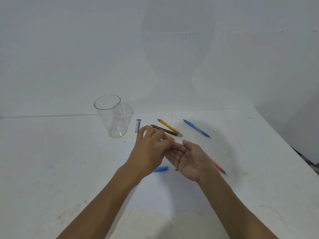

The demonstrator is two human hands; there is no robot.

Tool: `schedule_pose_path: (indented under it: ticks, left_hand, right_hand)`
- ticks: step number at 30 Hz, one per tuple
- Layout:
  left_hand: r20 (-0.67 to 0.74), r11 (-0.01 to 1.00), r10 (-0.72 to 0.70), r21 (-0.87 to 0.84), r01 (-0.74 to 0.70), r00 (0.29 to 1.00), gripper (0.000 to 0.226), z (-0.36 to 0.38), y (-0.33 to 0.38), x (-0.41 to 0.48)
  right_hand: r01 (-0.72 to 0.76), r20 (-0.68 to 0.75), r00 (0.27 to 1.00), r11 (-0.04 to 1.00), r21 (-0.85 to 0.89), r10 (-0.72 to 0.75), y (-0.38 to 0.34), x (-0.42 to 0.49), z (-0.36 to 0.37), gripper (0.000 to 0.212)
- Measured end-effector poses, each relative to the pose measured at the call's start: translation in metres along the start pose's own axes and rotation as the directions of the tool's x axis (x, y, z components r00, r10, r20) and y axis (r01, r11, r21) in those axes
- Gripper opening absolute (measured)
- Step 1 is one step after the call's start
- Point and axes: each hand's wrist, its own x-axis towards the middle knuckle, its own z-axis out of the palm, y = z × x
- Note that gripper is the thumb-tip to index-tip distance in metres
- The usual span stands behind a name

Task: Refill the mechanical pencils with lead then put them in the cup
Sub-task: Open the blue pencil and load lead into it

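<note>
My right hand (pixel 191 161) lies palm up and open just above the table. My left hand (pixel 151 149) reaches over its fingers and pinches a small red-orange piece (pixel 177 149) there. A red mechanical pencil (pixel 218 167) lies behind my right hand, tip to the right, partly hidden. An orange pencil (pixel 170 137) shows past my left fingers. Yellow (pixel 170 127), black (pixel 164 130) and blue (pixel 196 128) pencils lie farther back. The clear cup (pixel 110 118) stands upright and empty at the left, and the lead box (pixel 138 125) lies beside it.
A blue cap (pixel 160 169) and a small dark piece (pixel 176 169) lie on the white table (pixel 69 169) below my hands. The table's right edge slants away at the far right. A white wall rises behind the table.
</note>
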Motion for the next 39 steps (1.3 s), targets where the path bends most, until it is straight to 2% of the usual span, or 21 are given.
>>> schedule_pose_path:
  ticks: [10, 15, 18, 22, 24, 27, 31, 34, 37, 39]
  left_hand:
    - [-0.05, 0.988, 0.066, 0.144, -0.058, 0.997, 0.053, 0.005, -0.004, 0.001]
    - [-0.133, 0.968, 0.163, 0.214, -0.132, 0.978, 0.033, 0.003, -0.003, 0.004]
    - [-0.115, 0.958, 0.199, 0.233, -0.168, 0.973, 0.027, 0.003, -0.003, 0.006]
    - [-0.089, 0.988, 0.072, 0.145, -0.059, 0.993, 0.045, 0.008, -0.005, 0.003]
    - [-0.089, 0.998, -0.028, 0.051, 0.033, 0.996, 0.043, 0.013, -0.004, 0.001]
    - [-0.043, 0.978, -0.151, -0.149, 0.143, 0.988, 0.028, 0.019, -0.007, 0.001]
    - [0.083, 0.849, -0.325, -0.414, 0.329, 0.942, 0.022, 0.017, -0.007, 0.0]
    - [0.223, 0.653, -0.452, -0.577, 0.491, 0.863, 0.021, 0.008, -0.003, -0.001]
    - [0.283, 0.494, -0.501, -0.682, 0.539, 0.818, 0.02, 0.006, -0.005, -0.001]
    - [0.283, 0.477, -0.51, -0.693, 0.541, 0.812, 0.019, 0.008, -0.006, -0.002]
  right_hand:
    - [0.009, -0.016, 1.0, 0.999, -0.041, -0.01, 0.001, 0.0, 0.002, 0.048]
    - [0.011, -0.01, 1.0, 1.0, -0.019, -0.011, 0.001, 0.0, 0.005, 0.044]
    - [0.012, -0.006, 1.0, 1.0, 0.002, -0.012, 0.0, 0.0, 0.006, 0.042]
    - [0.012, -0.002, 1.0, 1.0, 0.003, -0.012, -0.001, 0.0, 0.004, 0.043]
    - [0.022, 0.006, 1.0, 1.0, -0.002, -0.022, -0.002, 0.0, 0.004, 0.042]
    - [0.024, 0.008, 1.0, 1.0, -0.016, -0.024, -0.002, -0.001, 0.005, 0.043]
    - [0.016, 0.008, 1.0, 0.999, -0.03, -0.016, -0.002, 0.0, 0.005, 0.046]
    - [0.017, 0.002, 1.0, 0.999, -0.042, -0.017, -0.002, 0.001, 0.005, 0.047]
    - [0.022, 0.002, 1.0, 0.999, -0.042, -0.022, -0.002, 0.001, 0.006, 0.048]
    - [0.02, 0.002, 1.0, 0.999, -0.049, -0.02, -0.003, 0.001, 0.006, 0.049]
